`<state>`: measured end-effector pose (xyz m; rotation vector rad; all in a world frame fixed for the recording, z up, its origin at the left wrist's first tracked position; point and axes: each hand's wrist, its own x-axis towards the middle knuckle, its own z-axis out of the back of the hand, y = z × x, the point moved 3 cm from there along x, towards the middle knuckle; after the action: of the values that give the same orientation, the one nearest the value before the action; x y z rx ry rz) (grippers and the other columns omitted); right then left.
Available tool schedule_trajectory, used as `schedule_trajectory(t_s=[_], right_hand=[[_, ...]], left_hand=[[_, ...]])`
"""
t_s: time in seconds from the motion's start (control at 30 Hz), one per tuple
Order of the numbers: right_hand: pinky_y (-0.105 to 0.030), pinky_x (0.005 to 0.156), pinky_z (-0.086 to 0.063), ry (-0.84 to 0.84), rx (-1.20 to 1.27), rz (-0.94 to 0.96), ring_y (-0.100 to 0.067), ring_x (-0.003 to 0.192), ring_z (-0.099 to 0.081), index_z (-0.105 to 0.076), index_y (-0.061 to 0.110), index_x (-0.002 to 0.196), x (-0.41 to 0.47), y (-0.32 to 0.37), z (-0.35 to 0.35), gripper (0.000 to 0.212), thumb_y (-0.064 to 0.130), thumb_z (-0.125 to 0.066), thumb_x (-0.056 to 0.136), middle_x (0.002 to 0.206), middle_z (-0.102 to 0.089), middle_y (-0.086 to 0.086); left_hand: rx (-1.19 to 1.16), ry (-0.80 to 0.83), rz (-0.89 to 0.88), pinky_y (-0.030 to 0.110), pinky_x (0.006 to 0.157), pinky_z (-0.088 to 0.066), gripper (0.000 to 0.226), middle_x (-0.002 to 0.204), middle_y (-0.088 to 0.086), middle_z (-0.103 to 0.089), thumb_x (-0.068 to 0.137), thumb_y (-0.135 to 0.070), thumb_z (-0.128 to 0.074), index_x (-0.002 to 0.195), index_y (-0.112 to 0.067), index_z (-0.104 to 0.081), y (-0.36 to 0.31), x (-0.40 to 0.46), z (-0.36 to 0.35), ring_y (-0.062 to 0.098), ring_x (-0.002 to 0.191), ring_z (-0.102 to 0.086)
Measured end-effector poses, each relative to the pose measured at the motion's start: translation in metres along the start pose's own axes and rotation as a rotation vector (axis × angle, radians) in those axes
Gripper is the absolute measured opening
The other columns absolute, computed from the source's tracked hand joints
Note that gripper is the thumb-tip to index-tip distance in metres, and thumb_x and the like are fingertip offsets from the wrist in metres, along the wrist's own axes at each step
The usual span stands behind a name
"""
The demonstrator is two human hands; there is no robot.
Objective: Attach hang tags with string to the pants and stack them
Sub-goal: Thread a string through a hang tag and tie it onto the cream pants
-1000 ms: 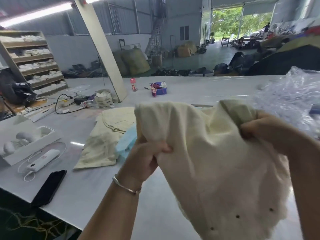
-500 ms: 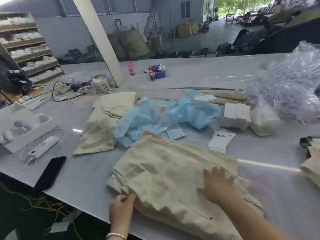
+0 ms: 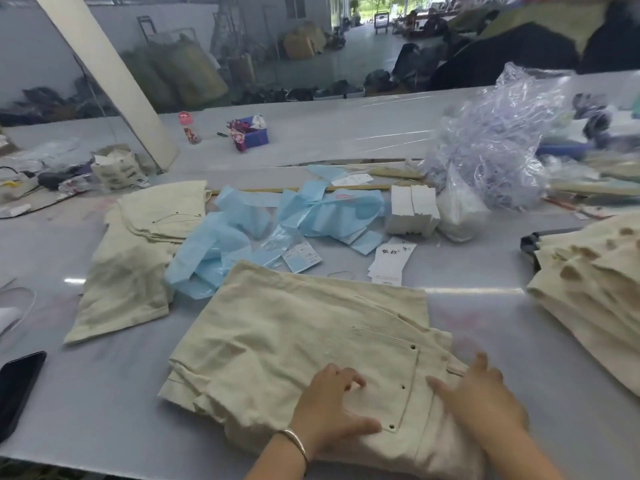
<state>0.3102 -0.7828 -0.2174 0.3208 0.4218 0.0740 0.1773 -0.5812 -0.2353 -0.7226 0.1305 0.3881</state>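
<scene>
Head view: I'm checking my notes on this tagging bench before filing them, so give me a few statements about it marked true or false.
1. Both hands rest on the folded pants lying on the table. True: the left hand and right hand lie flat on the cloth near the pocket.
2. The right hand holds a hang tag. False: it holds nothing; the printed hang tags lie on the table beyond the pants.
3. A stack of cream pants sits at the right edge. True.
4. The blue plastic bags cover the pants under the hands. False: they lie behind them, on the table.
5. A dark phone lies at the left edge. True.
</scene>
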Motion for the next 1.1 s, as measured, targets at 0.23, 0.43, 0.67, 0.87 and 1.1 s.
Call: schedule_trajectory(t_s=[0.23, 0.43, 0.67, 0.87, 1.1], right_hand=[[-0.033, 0.078, -0.050, -0.014, 0.742, 0.114, -0.017, 0.093, -0.061, -0.046, 0.022, 0.116, -0.014, 0.016, 0.012, 0.057, 0.004, -0.077, 0.071, 0.111, -0.063, -0.003], [-0.038, 0.067, -0.055, 0.479, 1.388, 0.146, -0.027, 0.076, -0.069, -0.052, 0.013, 0.117, -0.032, 0.046, 0.019, 0.025, 0.005, -0.052, 0.094, 0.096, -0.073, -0.016], [-0.019, 0.068, -0.050, 0.275, 0.885, 0.473, -0.010, 0.081, -0.067, -0.071, 0.003, 0.095, -0.044, 0.021, 0.019, 0.023, -0.008, -0.070, 0.076, 0.090, -0.073, -0.008], [-0.014, 0.082, -0.040, 0.077, 0.432, 0.788, 0.004, 0.089, -0.049, -0.074, 0.028, 0.105, -0.056, 0.038, -0.008, 0.020, 0.027, -0.067, 0.086, 0.090, -0.063, 0.021], [-0.010, 0.070, -0.035, -0.102, 0.466, 0.771, -0.003, 0.085, -0.045, -0.079, 0.035, 0.086, -0.059, 0.031, -0.010, 0.020, 0.023, -0.063, 0.080, 0.077, -0.063, 0.014]], left_hand=[[-0.322, 0.073, -0.020, 0.019, 0.076, -0.050, 0.034, 0.093, -0.008, -0.058, 0.074, -0.030, -0.078, 0.106, -0.027, -0.066, -0.045, 0.008, -0.008, 0.002, 0.079, -0.056], [-0.736, 0.051, 0.092, 0.031, 0.062, -0.056, 0.032, 0.088, 0.005, -0.072, 0.071, -0.018, -0.075, 0.101, -0.011, -0.068, -0.074, 0.016, -0.004, 0.015, 0.077, -0.069], [-1.005, 0.163, 0.243, 0.033, 0.067, -0.056, 0.020, 0.090, 0.017, -0.068, 0.075, -0.008, -0.062, 0.090, 0.003, -0.069, -0.063, 0.015, -0.014, 0.020, 0.076, -0.065], [-1.033, 0.088, 0.305, 0.028, 0.053, -0.052, 0.020, 0.078, 0.011, -0.069, 0.085, -0.021, -0.063, 0.078, -0.010, -0.077, -0.055, 0.015, -0.015, 0.015, 0.064, -0.067], [-1.195, 0.164, 0.460, 0.030, 0.061, -0.056, 0.026, 0.082, 0.012, -0.070, 0.088, -0.024, -0.057, 0.087, -0.008, -0.078, -0.047, 0.009, -0.026, 0.021, 0.068, -0.068]])
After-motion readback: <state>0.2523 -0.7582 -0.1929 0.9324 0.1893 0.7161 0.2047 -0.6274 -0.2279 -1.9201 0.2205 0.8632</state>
